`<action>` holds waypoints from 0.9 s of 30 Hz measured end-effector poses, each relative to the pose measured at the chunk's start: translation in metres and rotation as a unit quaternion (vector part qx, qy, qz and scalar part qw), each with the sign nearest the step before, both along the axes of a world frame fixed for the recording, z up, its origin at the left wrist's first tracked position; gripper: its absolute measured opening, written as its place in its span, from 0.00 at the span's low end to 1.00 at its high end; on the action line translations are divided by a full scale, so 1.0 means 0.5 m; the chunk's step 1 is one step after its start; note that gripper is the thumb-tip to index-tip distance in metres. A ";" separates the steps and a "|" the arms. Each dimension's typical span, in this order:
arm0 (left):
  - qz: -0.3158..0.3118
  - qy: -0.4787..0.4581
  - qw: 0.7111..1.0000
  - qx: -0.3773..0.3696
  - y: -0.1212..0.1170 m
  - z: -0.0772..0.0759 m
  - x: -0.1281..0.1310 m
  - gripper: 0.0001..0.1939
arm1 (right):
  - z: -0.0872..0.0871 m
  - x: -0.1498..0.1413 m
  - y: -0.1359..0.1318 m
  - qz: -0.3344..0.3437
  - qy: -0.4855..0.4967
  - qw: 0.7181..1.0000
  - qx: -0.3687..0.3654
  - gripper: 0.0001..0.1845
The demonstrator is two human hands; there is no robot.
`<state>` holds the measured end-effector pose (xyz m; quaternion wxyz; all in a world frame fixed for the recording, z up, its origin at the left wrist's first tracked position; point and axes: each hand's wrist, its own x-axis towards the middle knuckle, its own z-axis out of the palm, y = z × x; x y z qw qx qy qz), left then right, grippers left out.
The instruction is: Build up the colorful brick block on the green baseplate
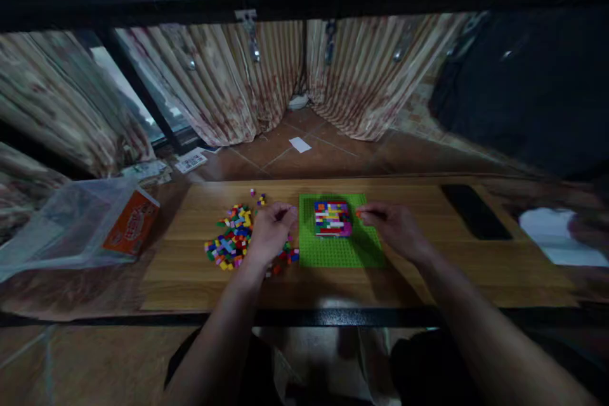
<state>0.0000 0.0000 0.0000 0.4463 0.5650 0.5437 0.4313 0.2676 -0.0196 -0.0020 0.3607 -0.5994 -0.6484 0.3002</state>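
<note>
A green studded baseplate (314,257) lies on the wooden table, with a block built of many-coloured toy bricks (332,219) standing on it. My left hand (273,228) is over the baseplate's left edge, beside the loose bricks. Its thumb and fingertips are pinched together; whatever is between them is too small to make out. On the other side of the built block, my right hand (392,225) pinches a small orange-red toy brick (358,212) above the baseplate's right edge, apart from the block. Loose toy bricks (231,241) of several colours are heaped left of my left hand, which partly hides them.
A black phone (476,211) lies on the right part of the wooden table (181,285). Past its right end is a white sheet (547,235) with a blurred hand of another person (590,228). At left stands a clear plastic bag (80,209) with an orange label. Curtains hang behind.
</note>
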 end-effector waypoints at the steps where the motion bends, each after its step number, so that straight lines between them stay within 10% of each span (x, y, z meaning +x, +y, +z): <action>1: -0.015 0.008 1.000 -0.005 -0.004 0.001 0.006 0.10 | -0.005 -0.006 0.001 0.000 -0.008 1.000 0.010 0.11; 27: -0.100 0.031 0.994 -0.006 -0.019 -0.006 0.024 0.09 | -0.037 -0.092 -0.010 0.110 -0.189 0.964 0.149 0.09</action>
